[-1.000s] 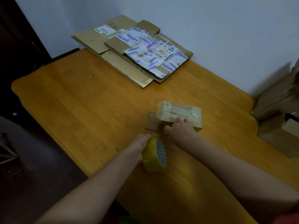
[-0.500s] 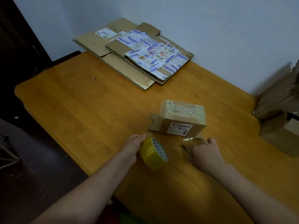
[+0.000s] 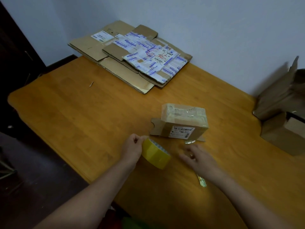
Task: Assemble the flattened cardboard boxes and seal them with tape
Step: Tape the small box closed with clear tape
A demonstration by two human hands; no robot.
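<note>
Our right hand has come off the small box, which now stands free on the table. That hand hangs loose and empty, while our left hand grips the tape roll. We judge another strip is due.

Right hand is motion-blurred; whether its fingers hold anything cannot be told. A thin yellow-green patterned strip is partly hidden beneath that wrist. Left hand covers the left side of the yellow roll of adhesive tape that it grips. Print on the white label of the small brown cardboard box is too small to read. Open brown cardboard cartons are cut off by the right edge.
</note>
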